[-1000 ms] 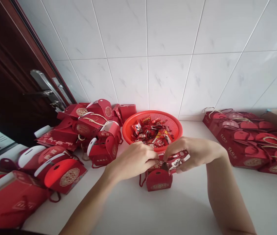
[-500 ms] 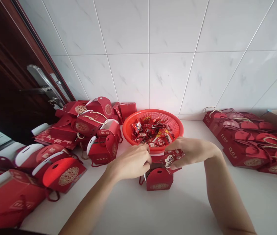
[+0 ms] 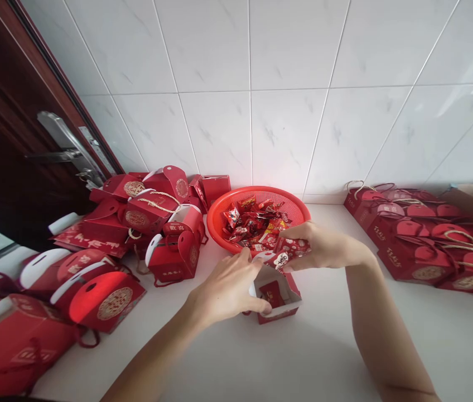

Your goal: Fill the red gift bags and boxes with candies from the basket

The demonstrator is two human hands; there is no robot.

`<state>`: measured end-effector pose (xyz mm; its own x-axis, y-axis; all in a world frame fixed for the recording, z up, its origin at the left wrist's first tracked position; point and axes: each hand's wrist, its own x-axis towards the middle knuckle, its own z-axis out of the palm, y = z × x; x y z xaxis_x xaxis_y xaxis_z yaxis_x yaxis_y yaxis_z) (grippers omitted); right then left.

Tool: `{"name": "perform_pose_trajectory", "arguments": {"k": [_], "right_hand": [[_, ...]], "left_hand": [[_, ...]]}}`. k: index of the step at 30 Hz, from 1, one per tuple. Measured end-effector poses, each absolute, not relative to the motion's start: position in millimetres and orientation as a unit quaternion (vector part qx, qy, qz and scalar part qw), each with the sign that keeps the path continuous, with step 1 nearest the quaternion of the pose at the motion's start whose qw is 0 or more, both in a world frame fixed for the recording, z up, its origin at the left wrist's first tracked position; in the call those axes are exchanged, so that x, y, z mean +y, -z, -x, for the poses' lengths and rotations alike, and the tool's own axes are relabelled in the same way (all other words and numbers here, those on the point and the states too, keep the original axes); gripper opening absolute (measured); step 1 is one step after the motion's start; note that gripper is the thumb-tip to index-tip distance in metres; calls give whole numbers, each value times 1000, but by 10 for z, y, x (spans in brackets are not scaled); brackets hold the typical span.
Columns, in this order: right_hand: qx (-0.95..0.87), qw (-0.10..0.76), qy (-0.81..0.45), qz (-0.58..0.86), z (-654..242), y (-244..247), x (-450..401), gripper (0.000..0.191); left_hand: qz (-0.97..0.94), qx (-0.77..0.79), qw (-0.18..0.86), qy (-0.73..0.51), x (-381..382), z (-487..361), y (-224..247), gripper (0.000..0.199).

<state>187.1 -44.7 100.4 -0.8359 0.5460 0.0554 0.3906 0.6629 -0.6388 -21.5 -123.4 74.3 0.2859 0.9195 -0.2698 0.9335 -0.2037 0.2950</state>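
In front of me on the white counter stands a small red gift box with its top open; a dark red item lies inside. My left hand grips the box at its left side, thumb at the near rim and fingers toward the back. My right hand is closed on a red printed snack packet, held just above the box's far right edge. Right behind is a red plastic basket with several red wrapped sweets in it.
Red gift boxes with rope handles are heaped on the left, some with flaps up. More red boxes stand in rows on the right, near a cardboard box. A tiled wall rises behind, and a dark door is at left.
The near flap of the gift box, upright before, is down and the inside shows. My left hand's thumb has moved to the near rim. My right hand, still holding the packet, shifted slightly up and left.
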Motion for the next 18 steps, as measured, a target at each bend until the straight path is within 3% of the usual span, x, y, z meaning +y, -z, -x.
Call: {"name": "perform_pose_trajectory", "arguments": {"k": [3,13,18], "right_hand": [[-914,94,-300,255,-1792,-961,-472,18],[-919,45,-351,176,-1549,-849,-476,30],[-923,-44,-303,234,-1626,-825,-475,46]], "left_hand": [[-771,601,211,18,-1234,227,-728,65],[-799,556,228,-26,-1208,330,-706,58],[-790,572,219,17,-1216,286,-748,72]]}}
